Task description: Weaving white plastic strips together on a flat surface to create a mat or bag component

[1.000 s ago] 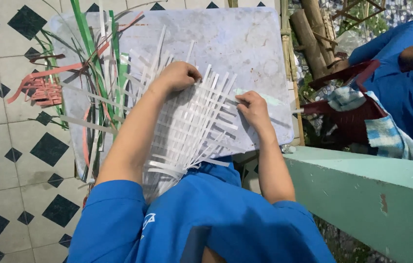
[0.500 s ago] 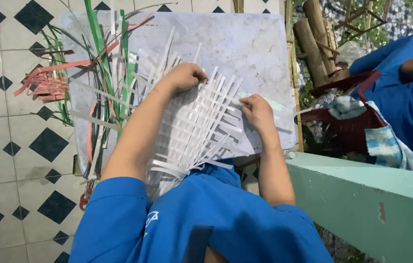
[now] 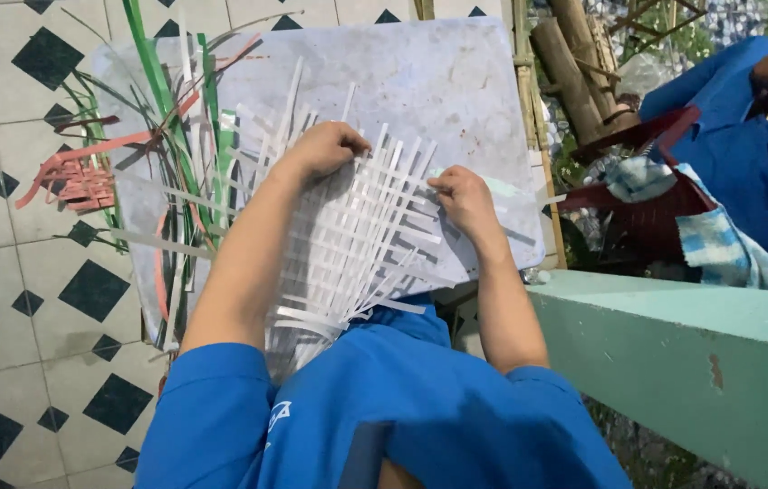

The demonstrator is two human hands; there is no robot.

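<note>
you are leaning over a pale marbled board (image 3: 456, 81) that is serving as your surface, and a loose lattice of white strips (image 3: 357, 244) is lying across it and reaching down toward your lap. your left hand (image 3: 325, 149) is resting on the upper left part of the weave, its fingers curled together and pressing down on the strips rather than wrapping around any one of them. your right hand (image 3: 464, 201) is sitting at the right edge of the lattice, fingers drawn together and pinching the end of a white strip between thumb and fingertips. the strips are crossing each other at slanted angles, with loose ends fanning out at the bottom edge near your blue shirt (image 3: 402, 407).

to the left of the weave, green strips (image 3: 153, 72) and a few pink strips (image 3: 99, 149) are lying partly on the board and partly over the black-and-white tiled floor (image 3: 13, 299), where a small pink woven piece (image 3: 81, 181) is sitting. a mint green ledge (image 3: 701, 362) is running along your right side. beyond it, another person in blue clothing (image 3: 746, 154) is sitting near a dark red chair (image 3: 638, 217) with a checked cloth (image 3: 715, 244) draped on it, and bamboo poles (image 3: 579, 63) are leaning behind the board.
</note>
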